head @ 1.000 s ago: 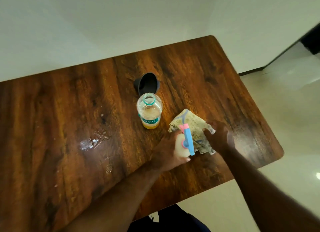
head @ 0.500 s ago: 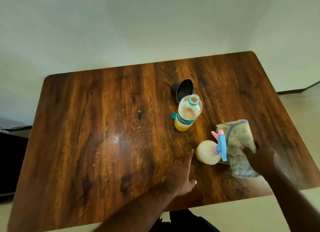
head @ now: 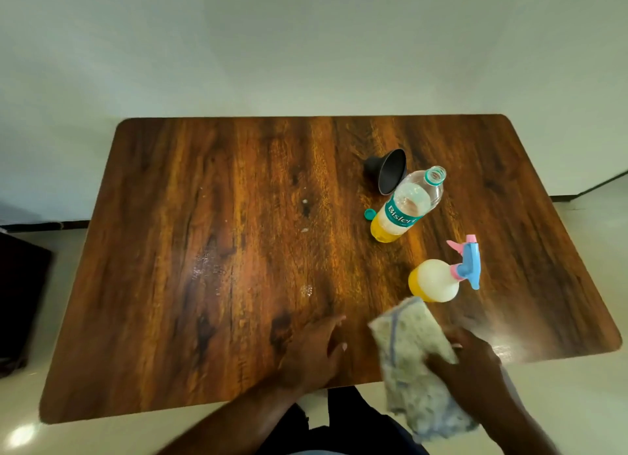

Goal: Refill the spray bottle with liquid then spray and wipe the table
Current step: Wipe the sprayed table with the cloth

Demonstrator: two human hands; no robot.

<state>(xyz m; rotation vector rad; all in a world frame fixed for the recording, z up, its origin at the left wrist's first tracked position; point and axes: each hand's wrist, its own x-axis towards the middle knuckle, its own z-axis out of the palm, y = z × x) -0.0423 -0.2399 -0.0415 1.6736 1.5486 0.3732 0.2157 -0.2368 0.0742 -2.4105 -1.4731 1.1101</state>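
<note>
Spray bottle [head: 436, 281], round translucent body, yellow liquid low, blue-and-pink trigger head: upright on brown wood-grain table [head: 204, 250], at 3 o'clock from centre. Clear plastic bottle [head: 406, 208], uncapped, at 1 o'clock; black funnel [head: 389, 175] behind it. Right hand [head: 472, 369] clenched on pale patterned cloth [head: 411, 356], at 5 o'clock. Left hand [head: 314, 352] open, empty, fingers spread at the near edge.

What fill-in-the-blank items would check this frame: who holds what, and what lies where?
1. The cloth is gripped by the ____ hand.
2. The spray bottle is held by ____ hand.
3. The teal cap lies beside the uncapped bottle, on the ____.
4. The black funnel lies on its ____.

Missing words: right; neither; table; side
</note>
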